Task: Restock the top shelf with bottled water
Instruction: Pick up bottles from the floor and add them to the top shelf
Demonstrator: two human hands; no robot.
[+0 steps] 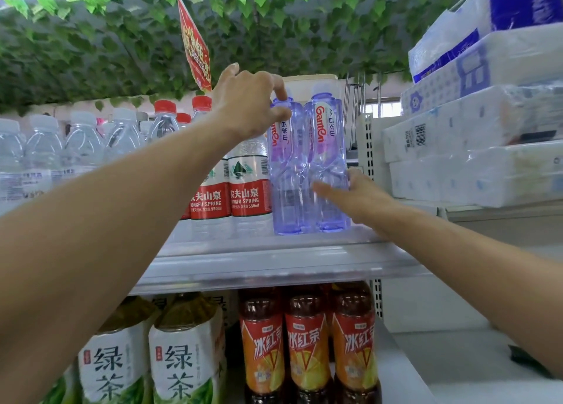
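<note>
Two tall violet-tinted water bottles stand side by side at the right end of the top shelf (274, 263). My left hand (249, 105) reaches up and pinches the neck of the left violet bottle (286, 172) between thumb and forefinger. My right hand (350, 193) lies against the lower body of the right violet bottle (327, 147), thumb across its front, fingers behind it. Red-labelled water bottles (248, 190) stand just left of them, and clear white-capped water bottles (82, 141) fill the left of the shelf.
On the shelf below stand green tea bottles (182, 352) and orange-labelled iced tea bottles (307, 345). Wrapped tissue packs (475, 147) are stacked on the unit at the right. Green leaf garlands and a red hanging sign (195, 44) cover the ceiling.
</note>
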